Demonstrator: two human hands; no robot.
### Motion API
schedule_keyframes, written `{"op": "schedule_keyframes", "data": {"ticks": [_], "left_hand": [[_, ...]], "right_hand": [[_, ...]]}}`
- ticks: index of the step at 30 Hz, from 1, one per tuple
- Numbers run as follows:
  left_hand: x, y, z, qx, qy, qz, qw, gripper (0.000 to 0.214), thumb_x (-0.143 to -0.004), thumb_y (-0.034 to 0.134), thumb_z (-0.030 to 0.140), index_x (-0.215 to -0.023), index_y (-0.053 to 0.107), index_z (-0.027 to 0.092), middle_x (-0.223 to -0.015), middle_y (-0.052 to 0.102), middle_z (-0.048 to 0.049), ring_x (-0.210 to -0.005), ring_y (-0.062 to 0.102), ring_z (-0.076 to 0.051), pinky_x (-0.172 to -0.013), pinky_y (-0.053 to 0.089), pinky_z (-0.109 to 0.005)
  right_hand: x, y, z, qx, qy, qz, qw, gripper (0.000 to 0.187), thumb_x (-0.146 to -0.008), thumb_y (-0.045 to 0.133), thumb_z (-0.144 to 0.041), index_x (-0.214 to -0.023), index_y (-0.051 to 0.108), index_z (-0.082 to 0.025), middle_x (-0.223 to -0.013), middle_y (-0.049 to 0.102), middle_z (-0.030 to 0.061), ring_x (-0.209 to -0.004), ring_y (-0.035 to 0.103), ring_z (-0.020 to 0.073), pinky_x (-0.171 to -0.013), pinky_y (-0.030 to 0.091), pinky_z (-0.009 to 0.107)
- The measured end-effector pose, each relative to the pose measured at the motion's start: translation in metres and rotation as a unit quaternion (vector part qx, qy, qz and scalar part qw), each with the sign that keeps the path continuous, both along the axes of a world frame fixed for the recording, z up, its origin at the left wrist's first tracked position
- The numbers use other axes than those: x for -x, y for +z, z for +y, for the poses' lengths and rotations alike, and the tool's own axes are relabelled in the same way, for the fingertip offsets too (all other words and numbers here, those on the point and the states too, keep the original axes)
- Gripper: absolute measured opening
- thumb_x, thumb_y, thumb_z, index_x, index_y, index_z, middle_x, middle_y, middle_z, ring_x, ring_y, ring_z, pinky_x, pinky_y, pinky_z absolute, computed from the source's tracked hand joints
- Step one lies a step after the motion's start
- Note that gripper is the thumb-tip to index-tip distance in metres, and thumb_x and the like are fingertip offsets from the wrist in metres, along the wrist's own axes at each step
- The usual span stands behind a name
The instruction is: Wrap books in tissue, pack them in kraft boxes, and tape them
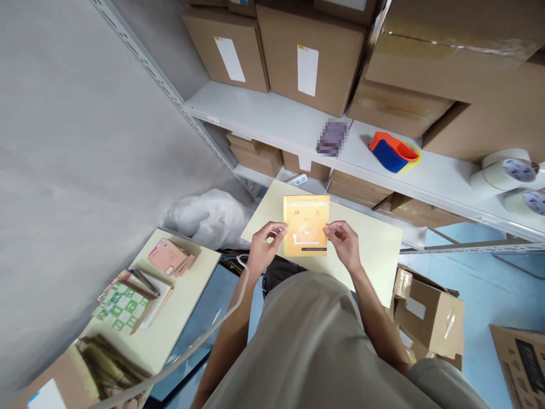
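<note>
A yellow-orange Chinese textbook with a white spiral drawing on its cover is held up over the pale table. My left hand pinches its left edge between thumb and fingers. On the opposite edge, my right hand grips the cover the same way. The book looks closed and faces me. Its back is hidden.
A metal shelf with cardboard boxes, blue and orange bands and tape rolls stands ahead. At left, a side table bears pink booklets and a green-checked book. Open cartons sit at right.
</note>
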State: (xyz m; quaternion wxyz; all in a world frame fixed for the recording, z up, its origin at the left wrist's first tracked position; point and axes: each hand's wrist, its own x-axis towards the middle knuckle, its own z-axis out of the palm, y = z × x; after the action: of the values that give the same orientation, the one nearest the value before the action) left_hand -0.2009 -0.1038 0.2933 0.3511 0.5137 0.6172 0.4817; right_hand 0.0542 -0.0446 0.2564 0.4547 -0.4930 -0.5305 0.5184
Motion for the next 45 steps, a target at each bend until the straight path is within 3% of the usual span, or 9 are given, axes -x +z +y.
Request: {"op": "schedule_keyframes", "data": {"ticks": [7,10,16,25,28,32,37,41,45], "left_hand": [[0.004,0.004,0.002,0.001,-0.025,-0.01,1.0,0.027,-0.097,0.069,0.043,-0.112,0.081,0.024,-0.116,0.08,-0.0085,-0.104,0.074,-0.021,-0.089,0.06,-0.031],[0.001,0.006,0.002,0.01,-0.024,-0.023,0.999,0.025,-0.092,0.076,0.045,-0.103,0.081,0.023,-0.102,0.079,-0.0061,-0.091,0.072,-0.019,-0.078,0.058,-0.028],[-0.015,0.013,0.0,0.059,0.014,-0.018,0.998,0.043,-0.096,0.075,0.059,-0.076,0.073,0.021,-0.063,0.065,0.001,-0.06,0.058,-0.014,-0.061,0.049,-0.026],[-0.035,0.009,0.003,0.05,0.054,-0.011,0.997,0.057,-0.1,0.064,0.072,-0.073,0.069,0.022,-0.064,0.065,-0.0005,-0.063,0.062,-0.016,-0.064,0.05,-0.028],[-0.038,0.005,0.002,0.05,0.054,-0.016,0.997,0.064,-0.105,0.053,0.075,-0.072,0.071,0.023,-0.066,0.068,-0.0038,-0.066,0.066,-0.018,-0.067,0.053,-0.03],[-0.035,-0.003,-0.002,0.073,0.063,-0.017,0.995,0.047,-0.098,0.069,0.067,-0.09,0.079,0.022,-0.079,0.076,-0.0034,-0.071,0.068,-0.018,-0.067,0.054,-0.029],[-0.019,-0.023,-0.006,0.106,0.098,-0.042,0.989,0.04,-0.091,0.08,0.054,-0.116,0.076,0.024,-0.084,0.078,-0.0009,-0.073,0.069,-0.016,-0.068,0.055,-0.026],[0.002,-0.047,-0.005,0.148,0.105,-0.035,0.983,0.038,-0.092,0.078,0.056,-0.113,0.079,0.024,-0.09,0.08,-0.0033,-0.077,0.072,-0.017,-0.071,0.057,-0.027],[0.027,-0.07,0.009,0.17,0.086,-0.029,0.981,0.038,-0.092,0.075,0.053,-0.114,0.082,0.024,-0.098,0.082,-0.0052,-0.077,0.074,-0.018,-0.07,0.059,-0.027]], "right_hand": [[-0.007,0.012,-0.002,0.014,0.037,0.009,0.999,0.042,-0.095,0.075,-0.063,-0.119,0.085,-0.03,-0.126,0.085,0.0069,-0.111,0.078,0.0297,-0.093,0.065,0.045],[-0.006,0.015,-0.002,0.008,0.045,0.026,0.999,0.042,-0.085,0.087,-0.059,-0.115,0.085,-0.029,-0.117,0.087,0.0069,-0.108,0.081,0.0305,-0.096,0.064,0.045],[0.002,0.019,-0.009,0.054,0.001,0.013,0.998,0.047,-0.09,0.081,-0.069,-0.075,0.075,-0.024,-0.069,0.08,0.0062,-0.062,0.071,0.0217,-0.063,0.056,0.035],[-0.006,0.016,-0.015,0.071,-0.005,0.026,0.997,0.061,-0.101,0.061,-0.079,-0.076,0.074,-0.024,-0.082,0.084,0.011,-0.064,0.07,0.0222,-0.057,0.052,0.035],[-0.014,0.007,-0.015,0.092,-0.008,0.017,0.996,0.071,-0.104,0.046,-0.084,-0.085,0.08,-0.024,-0.095,0.085,0.0124,-0.081,0.077,0.0269,-0.064,0.058,0.038],[-0.015,-0.017,-0.017,0.137,0.029,0.011,0.99,0.06,-0.091,0.069,-0.083,-0.102,0.081,-0.026,-0.1,0.085,0.0076,-0.094,0.077,0.028,-0.079,0.063,0.039],[0.003,-0.045,-0.02,0.168,0.077,0.007,0.983,0.053,-0.09,0.077,-0.072,-0.117,0.078,-0.026,-0.089,0.083,0.0039,-0.083,0.073,0.0233,-0.078,0.061,0.037],[0.024,-0.064,-0.018,0.179,0.057,-0.027,0.982,0.046,-0.087,0.08,-0.065,-0.112,0.08,-0.027,-0.103,0.084,0.0055,-0.082,0.073,0.0221,-0.077,0.063,0.037],[0.048,-0.081,-0.009,0.204,0.042,-0.05,0.977,0.042,-0.088,0.077,-0.061,-0.111,0.081,-0.027,-0.09,0.083,0.0047,-0.08,0.078,0.0244,-0.076,0.064,0.038]]}}
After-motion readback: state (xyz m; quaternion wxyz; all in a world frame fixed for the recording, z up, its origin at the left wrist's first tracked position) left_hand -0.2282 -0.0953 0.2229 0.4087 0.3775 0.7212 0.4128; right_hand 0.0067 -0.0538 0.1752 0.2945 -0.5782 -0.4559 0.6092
